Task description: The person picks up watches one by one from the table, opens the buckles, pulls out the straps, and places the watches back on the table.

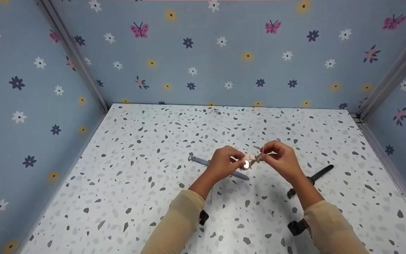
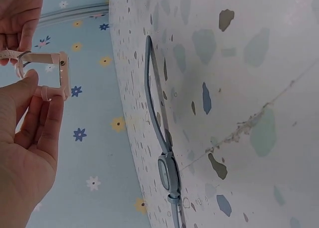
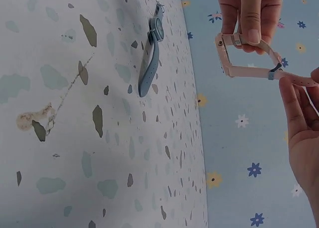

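Observation:
A pale pink wristwatch (image 1: 246, 164) with a squarish case is held above the table between both hands. My left hand (image 1: 222, 163) pinches it at the case (image 2: 64, 73), thumb and fingers at its edge. My right hand (image 1: 281, 158) pinches the strap (image 3: 294, 79) near a small dark band around it. The strap bends into a loop. Below the left hand, a grey-blue watch (image 1: 199, 161) lies stretched out on the table; its round case (image 2: 168, 172) shows in the left wrist view. A black watch (image 1: 321, 174) lies beside the right forearm, which partly hides it.
The table (image 1: 136, 141) is white with grey speckles. Blue flower-patterned panels (image 1: 224, 53) stand at its back and sides, with metal posts (image 1: 72, 53) at the corners. Black devices (image 1: 296, 227) are worn at the sleeves.

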